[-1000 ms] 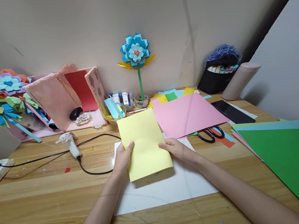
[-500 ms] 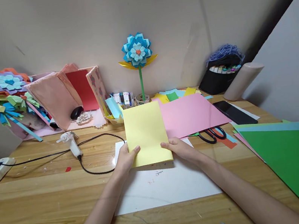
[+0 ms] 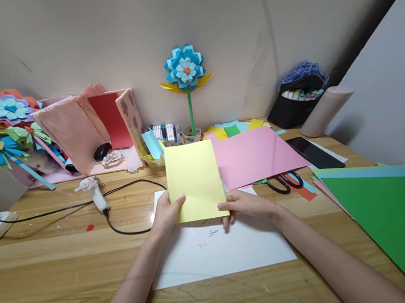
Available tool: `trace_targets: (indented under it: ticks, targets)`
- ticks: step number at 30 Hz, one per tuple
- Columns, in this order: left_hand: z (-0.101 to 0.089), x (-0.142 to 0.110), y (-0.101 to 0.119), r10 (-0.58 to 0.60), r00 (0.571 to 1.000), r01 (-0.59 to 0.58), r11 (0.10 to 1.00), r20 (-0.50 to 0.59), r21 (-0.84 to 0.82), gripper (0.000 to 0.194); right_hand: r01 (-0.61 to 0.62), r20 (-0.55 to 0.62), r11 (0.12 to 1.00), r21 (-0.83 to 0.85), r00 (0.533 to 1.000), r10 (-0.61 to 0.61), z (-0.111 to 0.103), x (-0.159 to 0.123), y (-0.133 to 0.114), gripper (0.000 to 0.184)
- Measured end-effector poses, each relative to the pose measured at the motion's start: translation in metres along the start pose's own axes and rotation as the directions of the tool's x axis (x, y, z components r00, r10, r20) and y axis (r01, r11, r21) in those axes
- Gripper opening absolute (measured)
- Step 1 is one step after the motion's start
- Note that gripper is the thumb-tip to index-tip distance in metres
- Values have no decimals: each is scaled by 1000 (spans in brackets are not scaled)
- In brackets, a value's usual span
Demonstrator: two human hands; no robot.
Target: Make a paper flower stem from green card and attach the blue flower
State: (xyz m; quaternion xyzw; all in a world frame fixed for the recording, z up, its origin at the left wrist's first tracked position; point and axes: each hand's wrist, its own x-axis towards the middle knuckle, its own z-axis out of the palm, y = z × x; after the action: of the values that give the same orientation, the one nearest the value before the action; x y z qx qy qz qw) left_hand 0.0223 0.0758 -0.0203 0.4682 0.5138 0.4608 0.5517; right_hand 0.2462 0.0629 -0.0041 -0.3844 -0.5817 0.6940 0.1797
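Note:
A folded yellow paper sheet stands tilted above a white sheet on the wooden desk. My left hand pinches the yellow paper's lower left edge, thumb on its front. At the lower right corner my right hand grips the same sheet, fingers curled down toward the white sheet. A pink sheet lies just behind and to the right.
Black scissors lie right of my hands. A green sheet covers the right side, with a black phone behind it. A glue gun with its cable lies at left. Paper flowers, markers and a pink box line the wall.
The yellow paper moved away from me and higher over the white sheet. My right hand's fingers now curl down at its lower right corner.

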Motion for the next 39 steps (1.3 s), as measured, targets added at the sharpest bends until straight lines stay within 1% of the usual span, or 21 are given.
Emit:
trace_targets:
  ticks: [3, 7, 9, 11, 13, 15, 17, 18, 19, 21, 23, 24, 25, 27, 29, 30, 31, 33, 35, 36, 39]
  targets:
    - [0, 0, 0, -1, 1000, 1, 1000, 10, -22, 46, -11, -16, 1000, -4, 1000, 11, -1, 0, 2, 41]
    - [-3, 0, 2, -12, 999, 14, 998, 33, -62, 49, -39, 28, 999, -1, 999, 39, -1, -2, 5, 36]
    - [-5, 1, 5, -3, 1000, 4, 998, 31, -61, 50, -36, 7, 999, -2, 999, 36, 0, -1, 5, 35]
    - [-7, 1, 9, 17, 1000, -16, 999, 21, -51, 51, -6, -67, 1000, 18, 998, 7, 2, 3, 6, 37]
    - [-5, 1, 13, 35, 999, -33, 997, 26, -73, 51, 78, -194, 996, 43, 979, -69, 5, 8, 8, 39]
    - [2, -2, 16, 32, 995, -18, 990, 97, -141, 52, 189, -335, 981, 46, 928, -163, 12, 13, 8, 42]
    - [14, -8, 15, 20, 979, 23, 979, 205, -201, 53, 275, -407, 960, 45, 883, -234, 21, 16, 8, 44]
    - [20, -11, 13, 15, 971, 34, 978, 237, -204, 52, 297, -406, 953, 56, 879, -250, 26, 17, 8, 44]
    - [26, -13, 11, 9, 968, 40, 981, 251, -189, 48, 306, -382, 949, 73, 888, -256, 31, 17, 8, 43]
    - [33, -18, 7, -2, 971, 35, 990, 237, -135, 39, 290, -304, 952, 99, 919, -249, 38, 17, 7, 42]
    - [35, -19, 4, -6, 971, 29, 995, 238, -91, 40, 268, -242, 960, 76, 939, -243, 40, 16, 8, 40]
    - [33, -19, 3, -1, 972, 18, 997, 237, -71, 41, 264, -231, 963, 58, 942, -245, 39, 16, 8, 37]
    - [31, -18, 3, 13, 975, -4, 999, 221, -41, 41, 265, -243, 963, 45, 938, -247, 37, 16, 8, 35]
    - [26, -16, 3, 51, 990, -59, 997, 128, 59, 39, 273, -311, 961, 34, 917, -249, 31, 16, 9, 33]
    - [23, -15, 3, 93, 995, -97, 982, 31, 161, 36, 271, -372, 962, 36, 897, -238, 27, 17, 10, 32]
    - [23, -15, 3, 106, 994, -107, 977, 14, 186, 34, 268, -388, 963, 36, 892, -233, 25, 17, 10, 32]
    - [24, -16, 3, 106, 994, -109, 977, 29, 184, 32, 267, -394, 963, 35, 889, -232, 25, 18, 11, 32]
    - [27, -18, 2, 80, 989, -97, 986, 128, 135, 28, 274, -399, 961, 36, 886, -237, 28, 19, 11, 30]
    - [30, -20, 0, 58, 973, -79, 993, 222, 85, 26, 290, -408, 956, 50, 879, -246, 32, 20, 12, 26]
    - [32, -21, 0, 59, 967, -80, 994, 247, 74, 25, 295, -409, 954, 59, 879, -247, 34, 21, 12, 25]
    - [36, -22, 0, 86, 961, -107, 992, 264, 65, 23, 290, -428, 955, 53, 871, -241, 37, 20, 10, 22]
